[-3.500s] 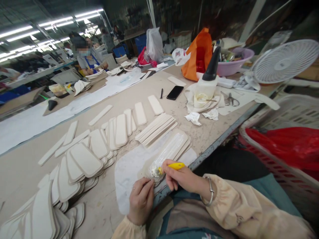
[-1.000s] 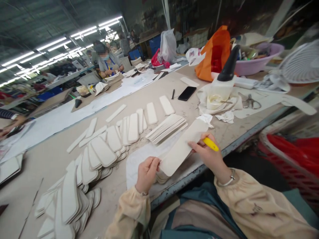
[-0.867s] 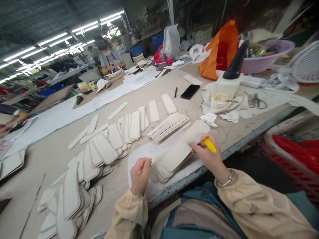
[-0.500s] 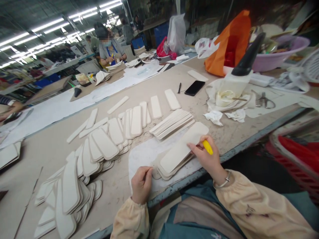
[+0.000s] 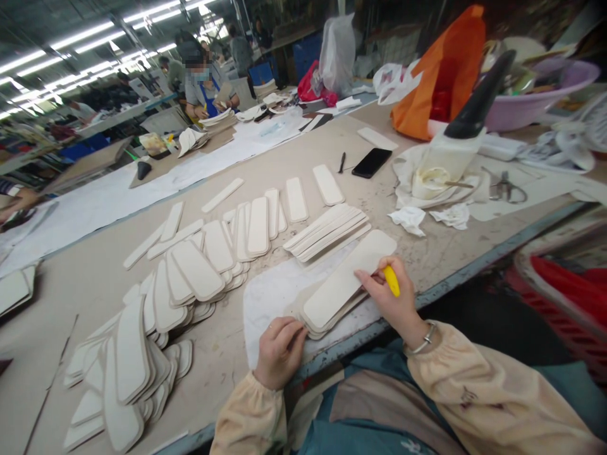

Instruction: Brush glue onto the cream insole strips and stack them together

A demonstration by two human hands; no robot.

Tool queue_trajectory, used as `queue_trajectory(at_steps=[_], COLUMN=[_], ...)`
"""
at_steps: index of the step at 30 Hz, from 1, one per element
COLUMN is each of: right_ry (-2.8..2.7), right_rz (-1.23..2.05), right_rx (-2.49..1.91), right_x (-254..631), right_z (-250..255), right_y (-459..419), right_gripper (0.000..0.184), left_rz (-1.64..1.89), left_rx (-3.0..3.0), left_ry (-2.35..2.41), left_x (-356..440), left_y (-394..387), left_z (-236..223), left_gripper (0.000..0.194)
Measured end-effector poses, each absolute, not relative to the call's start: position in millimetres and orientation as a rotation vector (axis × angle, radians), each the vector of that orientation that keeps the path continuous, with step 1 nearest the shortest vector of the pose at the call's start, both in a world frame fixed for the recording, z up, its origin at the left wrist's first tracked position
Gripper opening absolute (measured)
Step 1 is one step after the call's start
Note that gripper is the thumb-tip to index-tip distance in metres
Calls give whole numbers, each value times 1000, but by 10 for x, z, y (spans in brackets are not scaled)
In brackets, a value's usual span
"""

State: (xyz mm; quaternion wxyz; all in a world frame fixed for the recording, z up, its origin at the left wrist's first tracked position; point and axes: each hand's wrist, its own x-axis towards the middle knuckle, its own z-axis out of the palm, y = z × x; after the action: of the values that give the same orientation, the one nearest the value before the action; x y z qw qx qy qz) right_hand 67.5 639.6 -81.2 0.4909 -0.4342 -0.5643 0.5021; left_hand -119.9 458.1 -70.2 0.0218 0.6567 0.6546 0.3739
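Observation:
A small stack of long cream panels point(image 5: 339, 284) with rounded corners lies at the table's front edge on a white sheet point(image 5: 265, 297). My right hand point(image 5: 391, 294) is closed around a yellow-handled tool point(image 5: 391, 280), whose working end is hidden. Its thumb and fingertips also touch the long side of the top panel. At the stack's lower left end is my left hand point(image 5: 281, 351), fingers curled together with the tips against the panel ends; what they pinch, if anything, is hidden. Just behind the stack sits another pile of similar panels point(image 5: 327, 230).
Many loose panels point(image 5: 199, 272) spread over the left of the table. To the right are a phone point(image 5: 372, 163), a white glue bottle with black nozzle point(image 5: 450, 155), scissors point(image 5: 507, 188), crumpled tissues point(image 5: 408, 219) and an orange bag point(image 5: 441, 82). A co-worker point(image 5: 208, 95) sits across.
My left hand has moved right to the end of the stack, and its fingers have stretched a little from a tighter curl. My right hand stays on the panel with the yellow-handled tool.

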Motion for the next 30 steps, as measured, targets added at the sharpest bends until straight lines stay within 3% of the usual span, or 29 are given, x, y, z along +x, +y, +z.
queue_trajectory(at_steps=[8, 30], right_ry=[-1448, -1398], right_rz=[1155, 953], right_rx=[-1086, -1157], right_x=[678, 850], right_z=[-825, -818], right_y=[6396, 6805], right_gripper=[36, 34], left_rz=[1061, 945], left_rx=[2169, 2281], left_ry=[1997, 1997], left_x=[-1212, -1236], left_y=[4585, 4650], left_z=[-711, -740], left_gripper=[38, 42])
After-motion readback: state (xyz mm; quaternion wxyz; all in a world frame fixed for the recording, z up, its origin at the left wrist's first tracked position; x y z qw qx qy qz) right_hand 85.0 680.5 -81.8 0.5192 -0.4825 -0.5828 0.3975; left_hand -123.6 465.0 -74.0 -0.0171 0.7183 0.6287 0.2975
